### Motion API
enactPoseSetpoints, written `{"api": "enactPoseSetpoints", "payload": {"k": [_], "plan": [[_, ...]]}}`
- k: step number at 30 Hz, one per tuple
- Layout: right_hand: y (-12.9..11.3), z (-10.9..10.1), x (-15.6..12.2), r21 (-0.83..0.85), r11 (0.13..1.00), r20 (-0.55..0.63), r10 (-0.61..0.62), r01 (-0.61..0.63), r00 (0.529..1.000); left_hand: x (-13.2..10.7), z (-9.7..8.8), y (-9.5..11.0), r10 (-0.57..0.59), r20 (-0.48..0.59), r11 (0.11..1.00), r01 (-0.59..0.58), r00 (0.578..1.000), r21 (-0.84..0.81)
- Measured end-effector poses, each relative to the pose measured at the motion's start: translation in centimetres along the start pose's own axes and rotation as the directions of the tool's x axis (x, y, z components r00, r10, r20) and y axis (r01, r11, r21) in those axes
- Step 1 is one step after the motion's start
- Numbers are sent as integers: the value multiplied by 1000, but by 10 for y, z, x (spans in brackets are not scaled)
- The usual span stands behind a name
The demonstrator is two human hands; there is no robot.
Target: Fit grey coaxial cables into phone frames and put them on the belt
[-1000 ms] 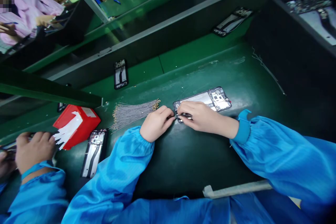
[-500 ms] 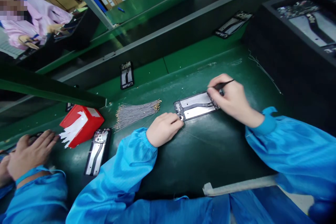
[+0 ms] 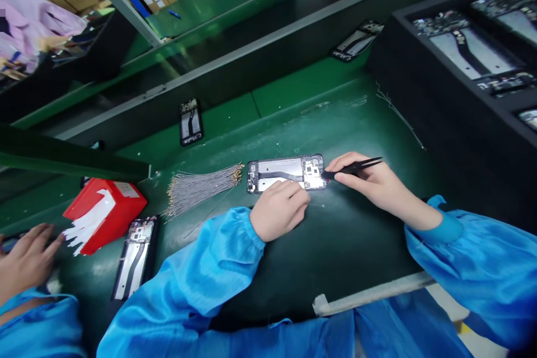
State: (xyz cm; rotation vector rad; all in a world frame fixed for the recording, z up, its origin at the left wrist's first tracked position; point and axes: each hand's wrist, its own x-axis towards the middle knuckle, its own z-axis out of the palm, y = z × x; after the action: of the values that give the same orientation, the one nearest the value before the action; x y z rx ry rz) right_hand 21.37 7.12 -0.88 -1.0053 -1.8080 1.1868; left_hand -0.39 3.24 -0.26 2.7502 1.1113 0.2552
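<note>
An open phone chassis [image 3: 285, 172] lies flat on the dark green bench, circuit board at its right end. My left hand [image 3: 280, 210] rests with curled fingers on its near edge and holds it down. My right hand [image 3: 371, 182] pinches black tweezers [image 3: 354, 166], whose tips touch the chassis's right end. A fan of thin grey cables with gold ends [image 3: 197, 187] lies just left of the chassis.
A red box of white strips [image 3: 103, 213] and another chassis [image 3: 135, 254] sit at left, beside a co-worker's hand [image 3: 25, 257]. More chassis lie on the belt [image 3: 191, 121] and far side [image 3: 354, 42]. A black tray of chassis [image 3: 470, 53] stands at right.
The chassis has turned to lie level. My right hand came down from its far right corner to its right end. My left hand shifted onto its near edge. The view moved.
</note>
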Motion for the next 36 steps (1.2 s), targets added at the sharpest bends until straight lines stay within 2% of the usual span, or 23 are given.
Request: {"api": "enactPoseSetpoints", "payload": {"k": [4, 8, 11, 17, 36], "plan": [[-1, -1, -5, 23, 996, -12, 84, -83, 996, 10, 5, 1, -102, -76, 993, 106, 992, 57], [-3, 1, -8, -53, 990, -46, 129, -131, 991, 14, 8, 0, -77, -121, 987, 92, 990, 129], [-5, 2, -7, -55, 992, -79, 107, -111, 991, 14, 9, 0, -66, -141, 987, 86, 988, 138], [-5, 2, -7, -53, 991, -57, 120, -123, 991, 14, 10, 1, -61, -175, 989, 84, 983, 124], [-4, 2, -8, -119, 986, -41, 116, -120, 992, 13, 10, 2, -49, -139, 990, 67, 989, 127]]}}
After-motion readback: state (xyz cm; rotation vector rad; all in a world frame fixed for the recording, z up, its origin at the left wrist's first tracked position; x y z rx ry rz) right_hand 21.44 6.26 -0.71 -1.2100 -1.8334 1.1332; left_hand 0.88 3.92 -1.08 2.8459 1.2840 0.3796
